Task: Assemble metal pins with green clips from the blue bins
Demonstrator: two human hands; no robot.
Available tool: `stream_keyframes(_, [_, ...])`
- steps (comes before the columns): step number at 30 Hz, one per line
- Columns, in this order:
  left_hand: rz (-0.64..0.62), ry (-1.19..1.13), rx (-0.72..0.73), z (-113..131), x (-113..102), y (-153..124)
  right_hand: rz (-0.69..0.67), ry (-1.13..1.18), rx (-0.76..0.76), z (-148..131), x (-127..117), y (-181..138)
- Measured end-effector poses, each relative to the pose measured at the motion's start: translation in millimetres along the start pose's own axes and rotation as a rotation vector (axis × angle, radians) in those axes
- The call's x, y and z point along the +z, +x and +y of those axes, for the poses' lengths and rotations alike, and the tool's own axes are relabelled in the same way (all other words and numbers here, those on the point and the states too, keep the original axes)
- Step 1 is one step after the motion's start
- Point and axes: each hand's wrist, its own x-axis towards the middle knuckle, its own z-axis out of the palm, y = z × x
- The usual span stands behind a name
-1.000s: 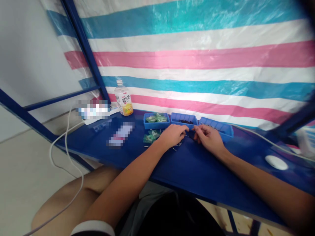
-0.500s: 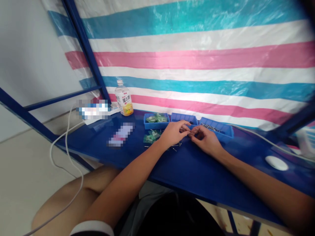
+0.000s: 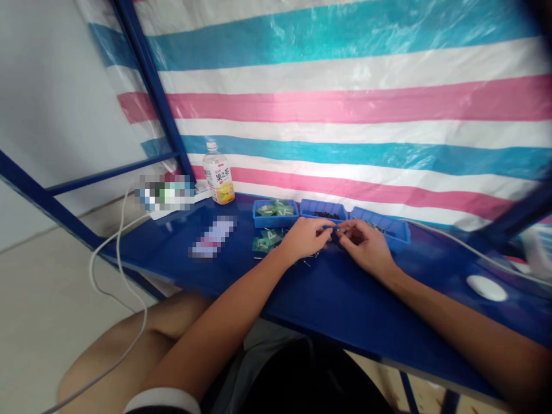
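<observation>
My left hand (image 3: 304, 237) and my right hand (image 3: 364, 244) meet over the blue table (image 3: 336, 293), just in front of the middle blue tray (image 3: 322, 207). Both pinch with fingertips close together on a tiny part that is too small to name. Small metal pins (image 3: 307, 263) lie loose on the table under my left hand. A pile of small green parts (image 3: 265, 240) sits left of my left hand. The left tray (image 3: 275, 212) holds more green parts, the middle one dark bits, the right tray (image 3: 382, 225) thin metal pieces.
A drink bottle (image 3: 219, 175) stands at the back left beside a blurred box (image 3: 164, 192). A blurred flat item (image 3: 213, 236) lies on the table. A white cable (image 3: 112, 270) hangs off the left edge. A white oval object (image 3: 486, 287) rests at right. Striped tarp behind.
My hands moved together from slightly apart; the fingertips now meet in front of the middle tray. The view shifted slightly.
</observation>
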Motion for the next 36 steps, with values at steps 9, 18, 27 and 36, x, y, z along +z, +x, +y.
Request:
stream_keyframes(9, [0.049, -0.142, 0.017, -9, 0, 6, -0.027, 0.022, -0.051, 4, 2, 1])
stream_keyframes(18, [0.163, -0.096, -0.115, -6, -4, 5, -0.1, -0.027, -0.11, 1, 1, 3])
stream_keyframes(27, [0.192, -0.188, -0.076, -13, 1, 7, -0.094, 0.055, -0.049, 11, 2, 1])
stream_keyframes(36, [0.176, -0.234, 0.009, -17, 1, 10, -0.16, -0.153, -0.103, 9, 2, 2])
